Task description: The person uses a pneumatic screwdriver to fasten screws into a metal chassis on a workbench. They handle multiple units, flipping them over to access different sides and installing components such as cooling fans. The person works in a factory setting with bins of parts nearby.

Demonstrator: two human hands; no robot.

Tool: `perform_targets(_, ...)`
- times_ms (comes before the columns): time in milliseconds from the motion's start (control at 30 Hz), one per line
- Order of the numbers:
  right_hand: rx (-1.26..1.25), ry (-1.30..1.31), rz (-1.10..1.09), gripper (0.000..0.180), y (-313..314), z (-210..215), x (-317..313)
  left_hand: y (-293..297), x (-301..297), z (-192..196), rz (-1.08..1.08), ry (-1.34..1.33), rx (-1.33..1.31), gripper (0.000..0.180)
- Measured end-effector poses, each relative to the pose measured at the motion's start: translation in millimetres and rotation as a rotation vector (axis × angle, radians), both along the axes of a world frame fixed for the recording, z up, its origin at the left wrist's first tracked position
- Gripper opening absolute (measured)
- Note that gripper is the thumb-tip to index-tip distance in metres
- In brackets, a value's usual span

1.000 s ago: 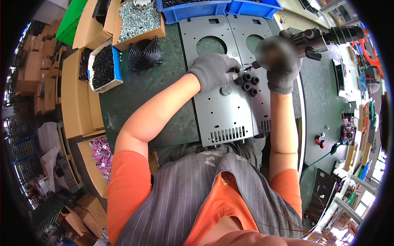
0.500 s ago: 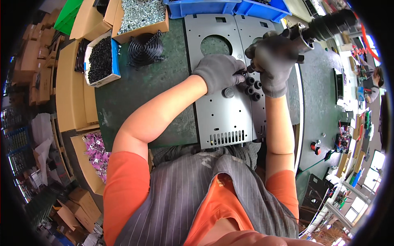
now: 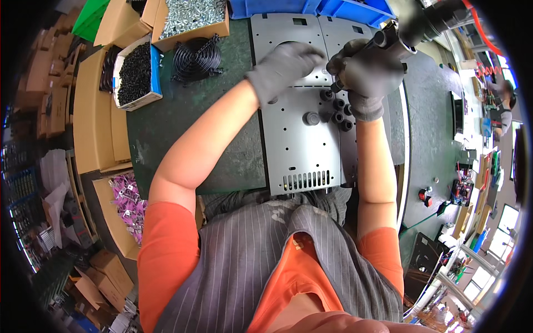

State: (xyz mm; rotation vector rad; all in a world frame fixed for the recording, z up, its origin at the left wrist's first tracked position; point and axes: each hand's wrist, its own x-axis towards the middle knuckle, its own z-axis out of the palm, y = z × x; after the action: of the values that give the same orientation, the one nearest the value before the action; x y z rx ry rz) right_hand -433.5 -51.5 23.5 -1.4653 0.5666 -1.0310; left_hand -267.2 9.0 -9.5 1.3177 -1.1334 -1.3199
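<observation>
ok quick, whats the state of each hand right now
Left hand: loosely open, nothing visibly held.
Right hand: closed around a dark power tool.

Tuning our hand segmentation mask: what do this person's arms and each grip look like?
Left grip and right grip: dark grey gloves, snug wrist cuffs. Forearms bare; orange short sleeves above the elbows.

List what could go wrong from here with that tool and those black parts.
The right hand holds a dark power tool close to the loose, clustered black round parts; a bump could scatter them. They sit on flat grey metal panels, so one that rolls might drop off. The left hand is also fairly close to the tool, so a slip could strike it.
</observation>
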Motion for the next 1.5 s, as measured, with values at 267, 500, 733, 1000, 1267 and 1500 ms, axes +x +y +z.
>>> perform_targets(267,-0.039,-0.082,0.058,0.04,-1.7,14.4,1.0,57.5,18.9,2.9,0.202,0.918,0.303,0.03)
perform_targets(500,-0.026,-0.504,0.002,0.04,34.1,38.8,-19.5,84.3,-13.2,3.5,0.264,1.217,0.321,0.029)
perform_targets(733,0.015,-0.619,0.113,0.042,68.9,36.5,-39.4,107.5,-49.6,4.5,0.115,0.861,0.284,0.032)
perform_targets(1000,-0.004,-0.737,0.201,0.038,84.7,42.3,-37.9,114.0,-56.7,3.3,0.033,1.217,0.35,0.031)
perform_targets(1267,-0.016,-0.771,0.485,0.038,74.4,39.2,-50.8,116.6,-64.6,3.0,-0.139,1.36,0.308,0.026)
perform_targets(1500,0.255,-0.878,-0.067,0.04,61.8,34.5,-71.8,94.2,-70.8,30.7,-0.085,0.584,0.363,0.043)
